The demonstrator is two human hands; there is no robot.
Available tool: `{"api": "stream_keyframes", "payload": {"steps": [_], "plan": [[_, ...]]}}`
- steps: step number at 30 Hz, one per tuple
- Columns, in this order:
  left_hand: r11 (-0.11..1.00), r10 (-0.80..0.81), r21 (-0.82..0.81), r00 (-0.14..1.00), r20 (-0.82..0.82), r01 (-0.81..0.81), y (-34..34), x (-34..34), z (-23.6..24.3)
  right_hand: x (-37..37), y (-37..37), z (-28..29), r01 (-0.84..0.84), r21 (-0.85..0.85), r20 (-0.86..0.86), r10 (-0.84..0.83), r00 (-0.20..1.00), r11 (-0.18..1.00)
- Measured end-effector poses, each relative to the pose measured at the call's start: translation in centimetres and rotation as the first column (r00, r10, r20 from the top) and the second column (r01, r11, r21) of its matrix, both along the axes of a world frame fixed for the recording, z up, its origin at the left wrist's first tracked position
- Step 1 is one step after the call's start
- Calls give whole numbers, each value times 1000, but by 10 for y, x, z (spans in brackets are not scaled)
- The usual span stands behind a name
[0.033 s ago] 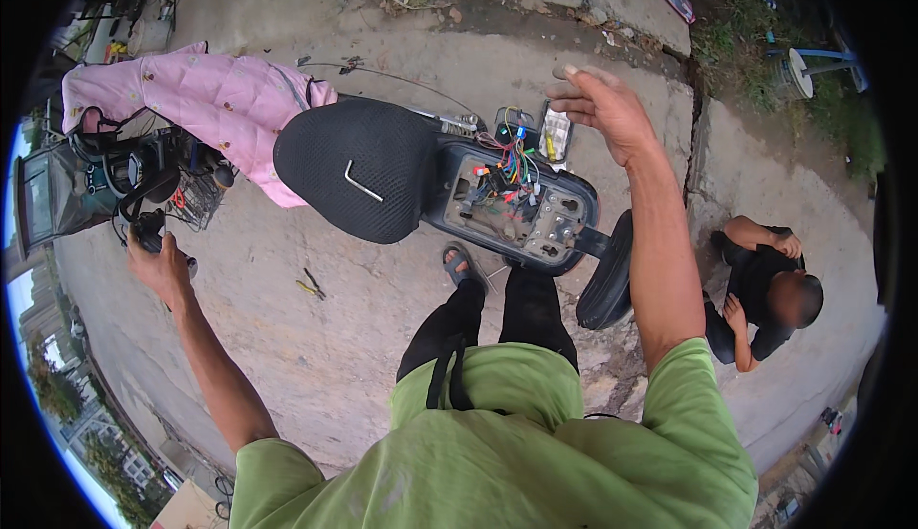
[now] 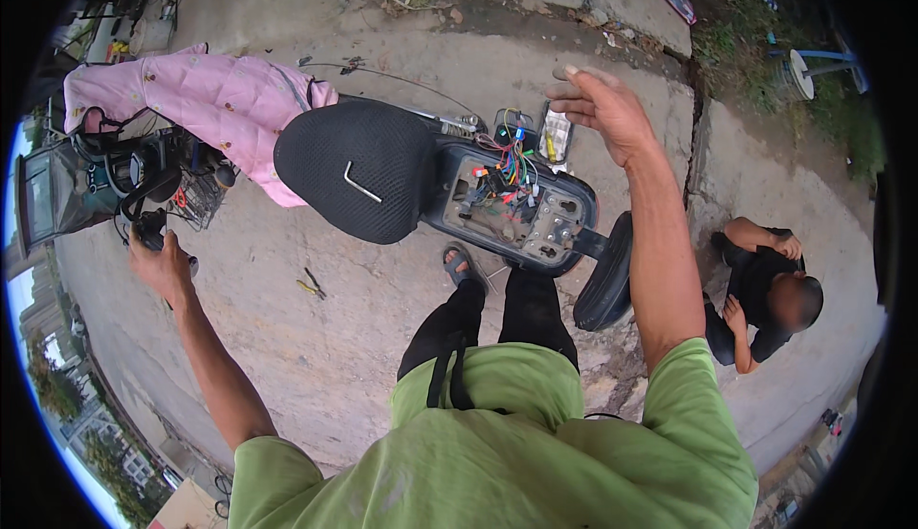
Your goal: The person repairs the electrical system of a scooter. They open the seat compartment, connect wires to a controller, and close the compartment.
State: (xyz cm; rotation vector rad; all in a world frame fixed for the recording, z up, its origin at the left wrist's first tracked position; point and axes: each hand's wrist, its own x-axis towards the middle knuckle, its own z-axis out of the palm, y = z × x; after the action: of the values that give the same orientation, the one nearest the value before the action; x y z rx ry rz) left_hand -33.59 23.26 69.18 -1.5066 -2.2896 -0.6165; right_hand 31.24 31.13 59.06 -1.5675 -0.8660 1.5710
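At the far left, my left hand (image 2: 164, 266) is closed around the black handlebar grip (image 2: 150, 230) of an electric scooter; its fingertips are partly hidden. My right hand (image 2: 604, 113) is raised with its fingers stretched out, holding nothing, above the far side of the scooter's tail. Between my arms lies the black mesh-covered seat (image 2: 330, 161), with an L-shaped hex key (image 2: 362, 183) resting on it. Behind the seat, an open compartment (image 2: 459, 206) shows a tangle of coloured wires and connectors (image 2: 514, 171). A black padded backrest (image 2: 606, 276) juts from the tail.
A pink quilted cover (image 2: 220, 99) drapes over the scooter's front. Pliers (image 2: 312, 283) lie on the concrete near my feet. A tray with a yellow-handled tool (image 2: 554, 137) sits beyond the compartment. At right, a person in black (image 2: 765, 300) crouches. A white bucket (image 2: 792, 75) stands on the grass.
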Motion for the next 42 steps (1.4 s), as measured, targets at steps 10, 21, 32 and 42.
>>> {"api": "stream_keyframes", "payload": {"steps": [10, 21, 32, 42], "plan": [[979, 200, 9, 973, 114, -202, -5, 51, 0, -2, -1, -45, -170, -182, 33, 179, 983, 969], [986, 98, 120, 985, 142, -116, -22, 55, -19, -9, 36, -129, -247, -486, 241, 400, 884, 838], [999, 17, 23, 949, 314, -26, -48, 16, -7, -68, 39, -222, -106, -566, 527, 458, 716, 817], [973, 71, -229, 933, 352, 13, -76, -172, 64, -82, 35, -267, -51, -528, 543, 383, 747, 847]]}}
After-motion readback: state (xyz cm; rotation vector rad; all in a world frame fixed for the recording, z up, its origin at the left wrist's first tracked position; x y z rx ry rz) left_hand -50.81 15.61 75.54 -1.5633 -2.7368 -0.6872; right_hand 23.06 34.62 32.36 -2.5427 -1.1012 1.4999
